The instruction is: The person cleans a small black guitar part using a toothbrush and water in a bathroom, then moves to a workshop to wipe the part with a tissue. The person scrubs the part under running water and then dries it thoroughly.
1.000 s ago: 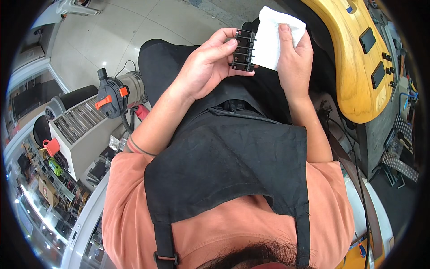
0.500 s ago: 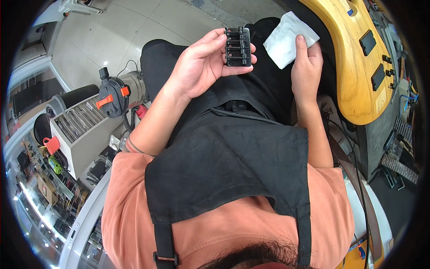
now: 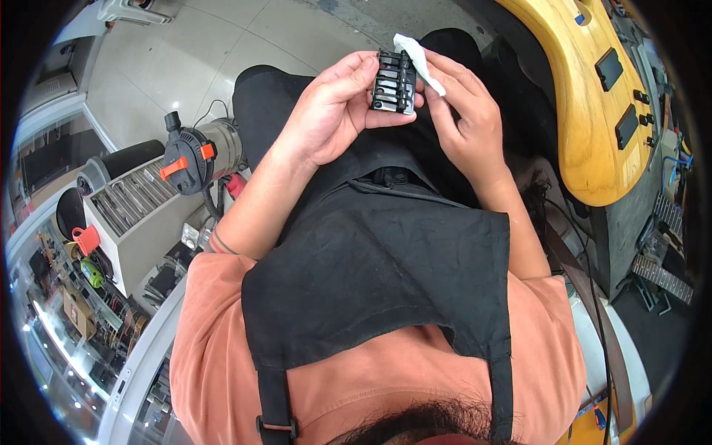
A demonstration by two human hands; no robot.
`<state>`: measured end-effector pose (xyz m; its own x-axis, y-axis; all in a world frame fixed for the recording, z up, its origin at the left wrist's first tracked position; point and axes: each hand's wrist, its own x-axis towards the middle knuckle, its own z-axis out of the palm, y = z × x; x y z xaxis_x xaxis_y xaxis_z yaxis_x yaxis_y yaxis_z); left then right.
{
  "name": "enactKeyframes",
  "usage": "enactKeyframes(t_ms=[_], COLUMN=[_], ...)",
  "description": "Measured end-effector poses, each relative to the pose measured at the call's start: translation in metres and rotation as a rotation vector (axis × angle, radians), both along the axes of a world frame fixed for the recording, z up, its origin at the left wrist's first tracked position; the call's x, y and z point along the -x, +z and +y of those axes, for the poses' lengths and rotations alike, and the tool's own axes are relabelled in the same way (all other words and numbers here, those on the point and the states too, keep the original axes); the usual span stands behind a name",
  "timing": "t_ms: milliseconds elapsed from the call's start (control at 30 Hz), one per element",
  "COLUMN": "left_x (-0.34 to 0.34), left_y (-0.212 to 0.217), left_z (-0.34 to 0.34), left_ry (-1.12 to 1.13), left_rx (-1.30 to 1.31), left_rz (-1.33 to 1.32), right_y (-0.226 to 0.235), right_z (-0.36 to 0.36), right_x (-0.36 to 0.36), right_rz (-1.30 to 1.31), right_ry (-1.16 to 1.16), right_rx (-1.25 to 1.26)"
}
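My left hand [image 3: 326, 111] holds a small black metal guitar bridge [image 3: 393, 90] by its left side, above my lap. My right hand [image 3: 463, 122] is pressed against the bridge's right edge and pinches a folded white cloth [image 3: 417, 55] against it. Both hands are over my black trousers and black apron [image 3: 386, 274]. The far side of the bridge is hidden by my fingers.
A yellow wooden electric guitar body [image 3: 593, 111] lies at the right on a grey bench. At the left stand a round black tool with orange parts [image 3: 189, 159] and a white box of metal pieces [image 3: 130, 215]. Pale floor tiles [image 3: 185, 59] lie ahead.
The white cloth was spread wide, then held apart to the right; now it is folded small and pressed on the bridge's right edge. Both hands have come together.
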<state>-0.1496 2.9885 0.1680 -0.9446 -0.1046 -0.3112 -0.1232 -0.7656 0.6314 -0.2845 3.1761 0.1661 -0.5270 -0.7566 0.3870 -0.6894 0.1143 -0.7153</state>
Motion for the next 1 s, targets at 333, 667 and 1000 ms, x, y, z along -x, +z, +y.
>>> enactKeyframes(t_ms=[333, 667, 1000], left_x=[0.002, 0.000, -0.001], left_y=[0.006, 0.008, 0.003], left_z=[0.004, 0.005, 0.009], left_ry=[-0.022, 0.006, 0.082], left_rx=[0.019, 0.047, 0.124], left_rz=[0.004, 0.029, -0.012], right_y=[0.000, 0.007, 0.023], right_z=[-0.004, 0.000, 0.002], right_x=[-0.002, -0.004, -0.013], right_rz=[0.063, 0.208, 0.398], right_ry=[-0.093, -0.038, -0.004], right_rx=[0.141, 0.107, 0.011])
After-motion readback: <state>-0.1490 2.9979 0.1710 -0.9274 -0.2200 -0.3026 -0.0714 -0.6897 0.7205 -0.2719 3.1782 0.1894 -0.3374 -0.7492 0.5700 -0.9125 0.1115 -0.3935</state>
